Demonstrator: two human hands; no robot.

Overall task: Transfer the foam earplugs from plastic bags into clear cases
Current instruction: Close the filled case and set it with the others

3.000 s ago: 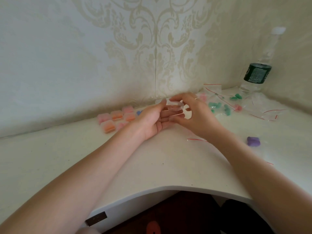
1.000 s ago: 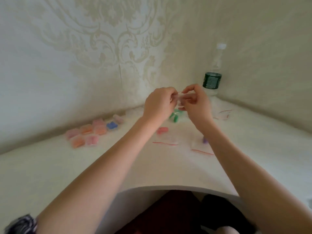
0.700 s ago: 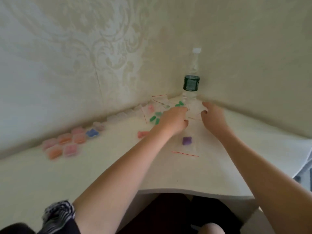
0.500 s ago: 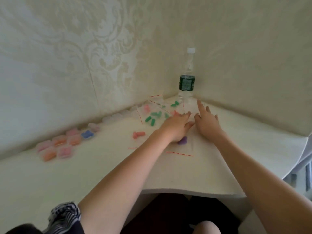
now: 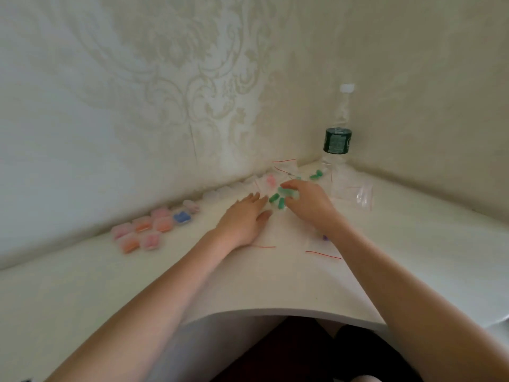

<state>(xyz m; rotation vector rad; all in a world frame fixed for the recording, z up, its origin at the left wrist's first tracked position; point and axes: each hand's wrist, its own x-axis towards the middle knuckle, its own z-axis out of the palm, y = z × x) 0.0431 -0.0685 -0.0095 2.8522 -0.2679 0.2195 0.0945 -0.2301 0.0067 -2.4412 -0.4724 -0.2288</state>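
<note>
Where bent, right-hand fingers (image 5: 286, 186) on green earplugs (image 5: 278, 200)

This looks like a room in a home, not a workshop or shop. The walls (image 5: 192, 86) meeting in the corner wear pale wallpaper with a raised scroll-and-leaf pattern, the kind put up in a bedroom or sitting room. A white surface (image 5: 413, 257) with a curved cut-out front edge fits into that corner, and a plastic water bottle (image 5: 337, 139) with a dark green label stands upright at the back.
</note>
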